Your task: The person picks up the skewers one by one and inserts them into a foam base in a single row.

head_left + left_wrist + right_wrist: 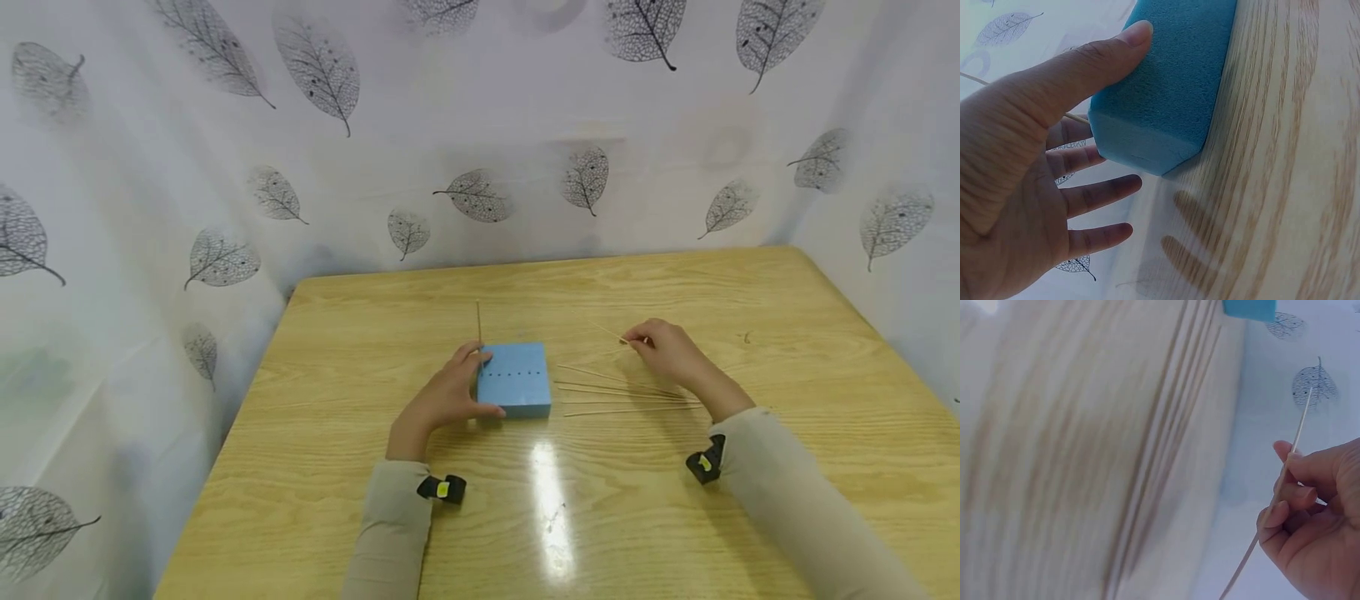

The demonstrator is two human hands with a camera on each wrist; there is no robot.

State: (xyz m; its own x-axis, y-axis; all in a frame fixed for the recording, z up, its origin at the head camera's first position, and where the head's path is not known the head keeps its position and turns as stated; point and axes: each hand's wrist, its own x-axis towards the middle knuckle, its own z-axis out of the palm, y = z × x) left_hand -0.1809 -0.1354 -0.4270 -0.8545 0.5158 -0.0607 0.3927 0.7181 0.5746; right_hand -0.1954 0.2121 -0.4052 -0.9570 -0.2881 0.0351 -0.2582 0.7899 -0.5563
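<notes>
A blue foam block (514, 379) lies on the table with a row of small dark holes across its top. One thin stick (479, 323) stands upright at the block's left end. My left hand (448, 390) holds the block by its left side, thumb on the near face and index finger towards the far edge. The other fingers spread free beside the foam (1163, 94) in the left wrist view. To the right, above the table, my right hand (667, 350) pinches a thin wooden stick (1249, 555) between thumb and fingers. That stick points up and left, apart from the block.
Several loose thin sticks (626, 392) lie fanned out on the wooden table (337, 500), between the block and the right forearm. A white curtain (510, 108) with a leaf print hangs along the table's back and sides. Black straps circle both wrists.
</notes>
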